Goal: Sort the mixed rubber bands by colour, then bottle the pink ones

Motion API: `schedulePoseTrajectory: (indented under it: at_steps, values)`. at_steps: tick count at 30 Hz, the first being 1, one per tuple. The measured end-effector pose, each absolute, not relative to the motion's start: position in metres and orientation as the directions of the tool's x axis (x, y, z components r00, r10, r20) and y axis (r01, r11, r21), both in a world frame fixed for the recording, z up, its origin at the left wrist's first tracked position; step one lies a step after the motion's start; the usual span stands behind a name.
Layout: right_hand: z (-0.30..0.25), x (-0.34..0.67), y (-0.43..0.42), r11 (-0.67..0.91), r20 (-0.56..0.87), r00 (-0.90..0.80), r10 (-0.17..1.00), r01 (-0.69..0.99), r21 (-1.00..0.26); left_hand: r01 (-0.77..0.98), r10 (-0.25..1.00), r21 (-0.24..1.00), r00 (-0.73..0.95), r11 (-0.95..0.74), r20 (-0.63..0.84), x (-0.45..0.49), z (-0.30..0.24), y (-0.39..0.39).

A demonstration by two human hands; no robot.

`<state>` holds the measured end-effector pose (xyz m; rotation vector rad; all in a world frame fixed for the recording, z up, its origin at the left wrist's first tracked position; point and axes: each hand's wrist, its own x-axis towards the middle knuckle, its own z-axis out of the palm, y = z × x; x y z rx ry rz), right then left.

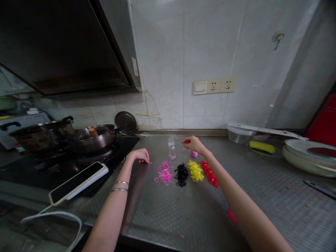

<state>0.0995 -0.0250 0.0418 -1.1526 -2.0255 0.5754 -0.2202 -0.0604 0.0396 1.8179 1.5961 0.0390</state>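
Observation:
On the steel counter [183, 210] lie small rubber bands sorted in piles: pink [164, 173], black [181, 174], yellow [195, 170] and red [210, 173]. My left hand [139, 155] rests on the counter left of the pink pile, fingers curled, pinching a pink band [149, 162]. My right hand [193, 143] hovers behind the piles with fingertips pinched on something tiny and reddish. A small clear bottle [171, 147] stands between the hands, and a pink cap [194, 153] lies just under my right hand.
A stove with two pans [90, 137] sits at the left. A phone [78, 182] with a white cable lies on the stove's edge. Plates [307, 154], a yellow sponge [262, 146] and a clear container [240, 134] stand at the right. A wall socket [215, 86] is behind.

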Motion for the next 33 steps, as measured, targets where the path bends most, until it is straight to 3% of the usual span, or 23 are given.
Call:
schedulePoseTrajectory:
  at_steps: [3, 7, 13, 26, 33]
  values:
    - [0.049, 0.098, -0.029, 0.520, 0.406, -0.324, 0.854, 0.542, -0.660, 0.811, 0.900, 0.585, 0.257, -0.004, -0.351, -0.216, 0.045, -0.064]
    - [0.060, 0.097, -0.034, 0.561, 0.485, -0.290, 0.825, 0.529, -0.637, 0.628, 0.962, 0.770, 0.262, -0.109, -0.077, -0.198, 0.067, -0.073]
    - [0.079, 0.094, -0.046, 0.601, 0.591, -0.196, 0.782, 0.490, -0.632, 0.514, 0.941, 0.790, 0.225, -0.335, 0.252, -0.154, 0.109, -0.075]
    - [0.082, 0.077, -0.054, 0.680, 0.684, -0.157, 0.713, 0.395, -0.618, 0.679, 0.882, 0.563, 0.343, -0.471, 0.324, -0.108, 0.109, -0.049]
    - [0.080, 0.071, -0.060, 0.703, 0.702, -0.181, 0.689, 0.400, -0.587, 0.629, 0.880, 0.616, 0.328, -0.475, 0.343, -0.109, 0.108, -0.053]
